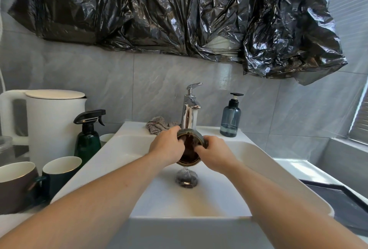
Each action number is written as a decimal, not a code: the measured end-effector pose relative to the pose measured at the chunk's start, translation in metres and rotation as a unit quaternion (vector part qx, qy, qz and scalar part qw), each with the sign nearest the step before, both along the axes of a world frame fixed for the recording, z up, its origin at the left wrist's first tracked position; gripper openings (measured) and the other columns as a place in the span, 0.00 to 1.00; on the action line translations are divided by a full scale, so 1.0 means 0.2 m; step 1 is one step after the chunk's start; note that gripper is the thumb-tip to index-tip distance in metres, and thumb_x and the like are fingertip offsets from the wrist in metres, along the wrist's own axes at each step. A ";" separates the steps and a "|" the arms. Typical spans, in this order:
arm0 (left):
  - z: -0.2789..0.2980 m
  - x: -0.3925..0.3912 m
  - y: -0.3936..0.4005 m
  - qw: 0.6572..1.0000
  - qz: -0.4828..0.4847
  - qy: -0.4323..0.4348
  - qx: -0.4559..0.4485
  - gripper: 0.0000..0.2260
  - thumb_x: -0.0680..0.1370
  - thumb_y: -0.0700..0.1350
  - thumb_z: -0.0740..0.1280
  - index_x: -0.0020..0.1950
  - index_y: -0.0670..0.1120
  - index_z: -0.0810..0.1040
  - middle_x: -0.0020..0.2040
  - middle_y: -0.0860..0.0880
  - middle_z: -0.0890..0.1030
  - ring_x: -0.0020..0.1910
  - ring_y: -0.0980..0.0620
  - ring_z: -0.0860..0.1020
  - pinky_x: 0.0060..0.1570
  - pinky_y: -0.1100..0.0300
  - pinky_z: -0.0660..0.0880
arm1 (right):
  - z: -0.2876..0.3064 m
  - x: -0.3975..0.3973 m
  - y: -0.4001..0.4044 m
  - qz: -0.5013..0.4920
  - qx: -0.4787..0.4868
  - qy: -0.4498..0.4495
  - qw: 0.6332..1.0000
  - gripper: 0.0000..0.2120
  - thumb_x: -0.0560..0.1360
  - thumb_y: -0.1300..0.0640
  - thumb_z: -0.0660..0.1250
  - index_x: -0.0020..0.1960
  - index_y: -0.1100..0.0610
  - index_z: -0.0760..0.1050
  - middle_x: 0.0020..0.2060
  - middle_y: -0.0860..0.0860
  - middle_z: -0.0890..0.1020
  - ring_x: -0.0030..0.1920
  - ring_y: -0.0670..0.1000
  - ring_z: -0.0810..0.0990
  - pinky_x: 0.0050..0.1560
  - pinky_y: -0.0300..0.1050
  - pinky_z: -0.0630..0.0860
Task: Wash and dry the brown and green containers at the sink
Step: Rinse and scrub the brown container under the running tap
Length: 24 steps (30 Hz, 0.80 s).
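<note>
A round brown container with a thin gold rim is held tilted over the white basin of the sink, gripped by the left hand and the right hand. Water pools at the drain. Brown mug and green mug stand left. Beyond: chrome tap, grey marbled tiles, crinkled black plastic.

home washroom: white sink, chrome tap, soap bottle.
</note>
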<state>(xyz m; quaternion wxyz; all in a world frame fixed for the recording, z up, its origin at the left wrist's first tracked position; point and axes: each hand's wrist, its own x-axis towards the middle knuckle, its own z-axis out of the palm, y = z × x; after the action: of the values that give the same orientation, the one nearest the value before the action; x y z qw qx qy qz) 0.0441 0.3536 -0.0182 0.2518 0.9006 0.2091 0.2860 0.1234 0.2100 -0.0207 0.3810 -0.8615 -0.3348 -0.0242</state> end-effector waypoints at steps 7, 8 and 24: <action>0.00 0.01 -0.01 0.997 0.027 -0.042 -0.061 0.12 0.85 0.45 0.61 0.66 0.47 0.78 0.61 0.43 0.82 0.60 0.39 0.79 0.61 0.46 0.78 | 0.00 0.01 0.00 0.049 0.049 0.071 0.995 0.10 0.80 0.53 0.66 0.61 0.52 0.76 0.49 0.52 0.85 0.34 0.49 0.86 0.28 0.40 0.77; 0.01 0.02 0.00 0.995 0.034 -0.052 -0.074 0.12 0.85 0.45 0.61 0.66 0.46 0.78 0.62 0.43 0.82 0.61 0.39 0.79 0.61 0.47 0.77 | 0.00 0.00 0.01 0.063 0.029 0.095 0.993 0.12 0.81 0.52 0.66 0.64 0.52 0.74 0.50 0.53 0.86 0.35 0.49 0.86 0.28 0.40 0.77; -0.01 -0.01 0.02 0.999 -0.011 0.032 -0.022 0.11 0.83 0.57 0.65 0.61 0.53 0.75 0.57 0.48 0.83 0.56 0.42 0.81 0.56 0.45 0.80 | 0.01 0.01 0.00 -0.022 0.029 0.011 0.999 0.06 0.79 0.53 0.62 0.49 0.53 0.77 0.38 0.52 0.84 0.32 0.52 0.85 0.26 0.41 0.75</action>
<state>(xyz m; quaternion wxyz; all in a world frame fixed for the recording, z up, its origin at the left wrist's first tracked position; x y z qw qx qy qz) 0.0423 0.3572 -0.0196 0.2675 0.9059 0.2136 0.2493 0.1246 0.2104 -0.0187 0.4090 -0.8574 -0.3107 -0.0330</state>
